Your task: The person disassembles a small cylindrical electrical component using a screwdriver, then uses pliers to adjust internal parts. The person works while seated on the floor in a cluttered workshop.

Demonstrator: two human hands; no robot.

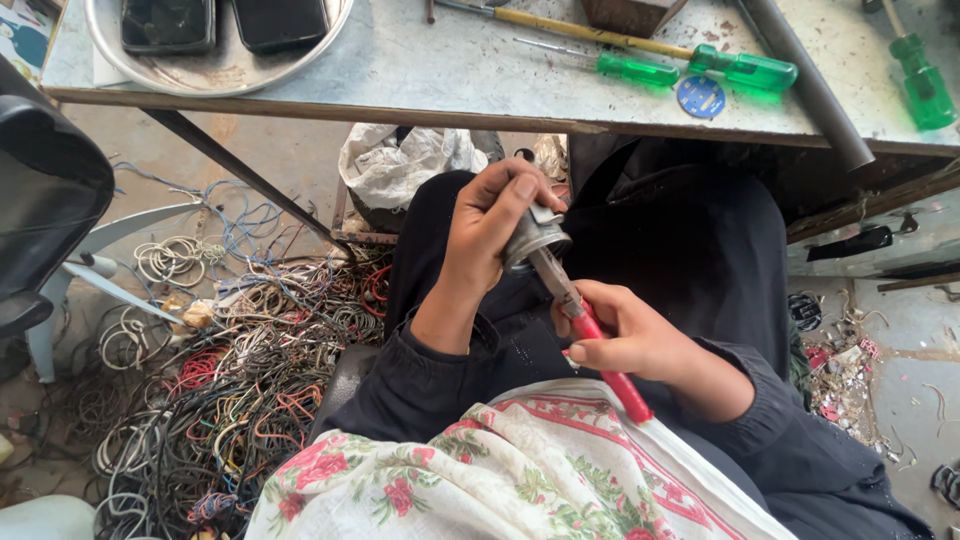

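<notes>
While I scan from the left, a wire heap (pixel 230 370) covers the floor; two dark flat packs sit in a round tray (pixel 300 55), cut off at the top. My left hand (pixel 490 235) grips a grey metal part (pixel 532 238) over my lap — its shape is unclear. My right hand (pixel 625 340) holds a red-handled screwdriver (pixel 600 345) into it. A blue disc (pixel 700 96) lies on the bench — print unreadable.

Dull grey metal part (pixel 533 238), glossy red plastic screwdriver handle (pixel 612 370), scuffed metal tabletop (pixel 420 70)

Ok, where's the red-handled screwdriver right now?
In the head view it is just right of centre, over the person's lap: the red-handled screwdriver is gripped by the right hand, its tip in the small grey metal part held by the left hand.
</notes>
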